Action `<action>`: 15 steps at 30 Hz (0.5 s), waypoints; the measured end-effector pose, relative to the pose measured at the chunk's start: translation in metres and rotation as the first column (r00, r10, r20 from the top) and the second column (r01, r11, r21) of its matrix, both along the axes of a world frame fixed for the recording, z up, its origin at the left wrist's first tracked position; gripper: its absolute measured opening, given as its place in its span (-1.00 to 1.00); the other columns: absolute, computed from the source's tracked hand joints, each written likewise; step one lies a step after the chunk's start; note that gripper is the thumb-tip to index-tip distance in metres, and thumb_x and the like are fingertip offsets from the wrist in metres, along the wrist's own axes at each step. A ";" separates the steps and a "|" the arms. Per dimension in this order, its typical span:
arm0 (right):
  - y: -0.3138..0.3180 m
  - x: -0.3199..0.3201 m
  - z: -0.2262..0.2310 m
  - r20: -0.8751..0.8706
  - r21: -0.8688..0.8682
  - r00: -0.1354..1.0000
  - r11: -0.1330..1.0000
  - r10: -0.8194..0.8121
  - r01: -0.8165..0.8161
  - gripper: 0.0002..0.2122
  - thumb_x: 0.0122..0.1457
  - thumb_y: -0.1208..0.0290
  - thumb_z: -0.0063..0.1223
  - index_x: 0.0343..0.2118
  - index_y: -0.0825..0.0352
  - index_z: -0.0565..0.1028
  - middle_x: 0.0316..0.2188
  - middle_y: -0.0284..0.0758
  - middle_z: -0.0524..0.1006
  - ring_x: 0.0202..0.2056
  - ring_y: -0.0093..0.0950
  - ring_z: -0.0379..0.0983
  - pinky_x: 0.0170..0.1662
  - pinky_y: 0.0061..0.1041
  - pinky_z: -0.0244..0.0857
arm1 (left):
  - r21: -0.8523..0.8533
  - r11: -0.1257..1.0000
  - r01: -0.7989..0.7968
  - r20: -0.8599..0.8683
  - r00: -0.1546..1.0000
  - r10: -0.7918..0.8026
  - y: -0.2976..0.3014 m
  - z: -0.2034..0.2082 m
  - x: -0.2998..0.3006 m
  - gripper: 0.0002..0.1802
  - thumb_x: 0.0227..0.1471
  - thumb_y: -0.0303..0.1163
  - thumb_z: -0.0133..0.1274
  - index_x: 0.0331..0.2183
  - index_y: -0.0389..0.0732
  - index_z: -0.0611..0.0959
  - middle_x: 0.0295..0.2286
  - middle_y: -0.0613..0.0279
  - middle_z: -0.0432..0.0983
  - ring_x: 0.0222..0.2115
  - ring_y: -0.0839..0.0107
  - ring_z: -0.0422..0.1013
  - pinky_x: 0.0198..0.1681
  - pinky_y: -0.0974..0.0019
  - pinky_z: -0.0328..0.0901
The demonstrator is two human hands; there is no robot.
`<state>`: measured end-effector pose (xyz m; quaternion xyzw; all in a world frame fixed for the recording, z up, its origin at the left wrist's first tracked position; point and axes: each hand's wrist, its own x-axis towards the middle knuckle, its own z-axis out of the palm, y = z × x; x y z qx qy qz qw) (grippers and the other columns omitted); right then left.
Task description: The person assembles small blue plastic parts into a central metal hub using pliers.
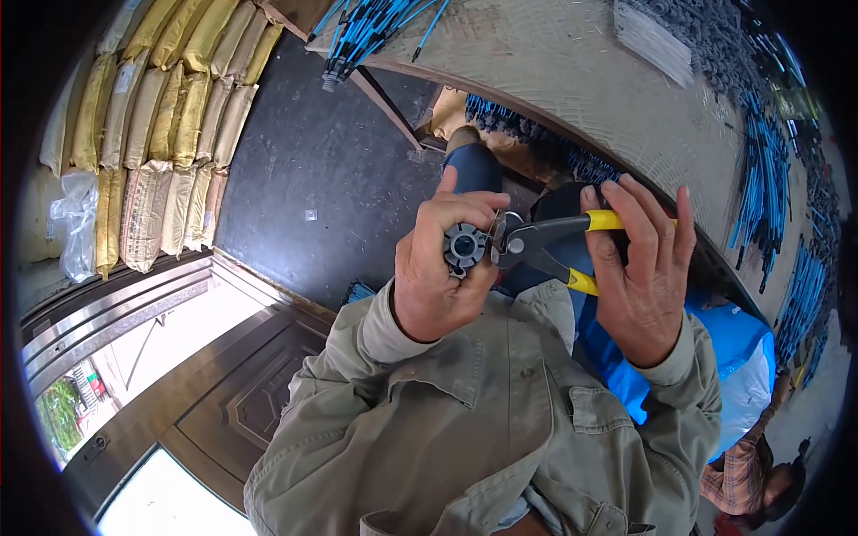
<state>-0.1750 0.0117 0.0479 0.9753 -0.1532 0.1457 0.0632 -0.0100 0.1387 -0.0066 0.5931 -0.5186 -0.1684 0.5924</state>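
Observation:
My left hand (435,284) is closed around a dark grey round plastic part (464,249) with a ribbed rim and a hole in its middle. In my right hand (642,284) is a pair of cutting pliers (547,234) with dark metal jaws and yellow grips. The grips stand apart, and the fingers are stretched along the upper one. The jaws of the pliers are right beside the plastic part, near the left fingertips; whether they touch it I cannot tell. Both hands are in front of my chest, above my lap.
A worktable (572,85) at the upper right bears bundles of blue rods (762,179) and a heap of dark grey parts (684,31). Stacked yellow sacks (183,116) line the left wall. A blue plastic bag (737,344) is at my right; another person (746,478) is behind it.

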 end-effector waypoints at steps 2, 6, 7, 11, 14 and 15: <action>-0.003 -0.002 0.011 -0.010 -0.021 1.000 1.000 0.002 -0.002 -0.74 0.04 0.51 -0.04 -0.16 0.36 0.47 -0.11 -0.29 0.33 -0.08 -0.34 0.31 0.01 -0.15 0.16 | -0.006 1.000 0.020 0.028 0.999 -0.020 -0.001 0.000 -0.002 -0.67 -0.13 -0.62 0.03 -0.30 -0.22 0.28 -0.37 0.13 0.39 -0.18 0.16 0.43 0.14 -0.16 -0.09; -0.006 -0.004 0.030 -0.065 -0.067 0.996 0.996 0.060 -0.064 -0.78 -0.01 0.51 0.00 -0.25 0.41 0.47 -0.18 -0.26 0.36 -0.21 -0.32 0.34 -0.14 -0.27 0.26 | -0.003 1.000 0.011 0.070 0.997 -0.010 -0.002 -0.002 -0.004 -0.66 -0.13 -0.61 0.03 -0.29 -0.22 0.28 -0.37 0.13 0.40 -0.19 0.16 0.43 0.14 -0.15 -0.08; -0.002 -0.006 0.031 -0.113 -0.041 0.991 0.996 0.077 -0.082 -0.78 -0.01 0.51 0.01 -0.26 0.42 0.47 -0.19 -0.23 0.36 -0.23 -0.31 0.35 -0.18 -0.30 0.26 | -0.005 1.000 0.011 0.078 0.997 -0.011 0.000 -0.003 -0.005 -0.66 -0.13 -0.61 0.03 -0.29 -0.22 0.28 -0.37 0.13 0.40 -0.19 0.16 0.43 0.14 -0.15 -0.08; 0.012 -0.005 0.001 -0.009 0.104 0.993 0.988 0.117 -0.116 -0.82 -0.05 0.55 0.06 -0.34 0.45 0.45 -0.28 -0.11 0.38 -0.38 -0.26 0.34 -0.40 -0.40 0.22 | -0.037 0.998 -0.059 0.056 0.997 0.061 0.002 -0.001 -0.002 -0.67 -0.12 -0.61 0.02 -0.29 -0.22 0.28 -0.36 0.12 0.40 -0.20 0.15 0.43 0.14 -0.14 -0.06; 0.039 -0.001 -0.066 0.250 0.286 0.968 0.957 -0.019 -0.055 -0.85 -0.10 0.53 0.06 -0.41 0.41 0.46 -0.29 -0.22 0.40 -0.38 -0.33 0.34 -0.39 -0.41 0.21 | -0.011 1.000 -0.015 0.073 0.997 0.015 -0.001 0.002 -0.003 -0.68 -0.12 -0.64 0.00 -0.29 -0.22 0.28 -0.38 0.13 0.41 -0.21 0.16 0.44 0.14 -0.12 -0.05; 0.042 0.003 -0.071 0.308 0.264 0.950 0.964 -0.060 -0.025 -0.83 -0.10 0.55 0.08 -0.39 0.42 0.45 -0.28 -0.20 0.39 -0.34 -0.30 0.34 -0.35 -0.39 0.21 | -0.010 1.000 -0.023 0.071 0.997 0.024 0.001 0.003 -0.004 -0.68 -0.12 -0.64 0.00 -0.29 -0.22 0.28 -0.38 0.13 0.41 -0.21 0.16 0.44 0.14 -0.12 -0.05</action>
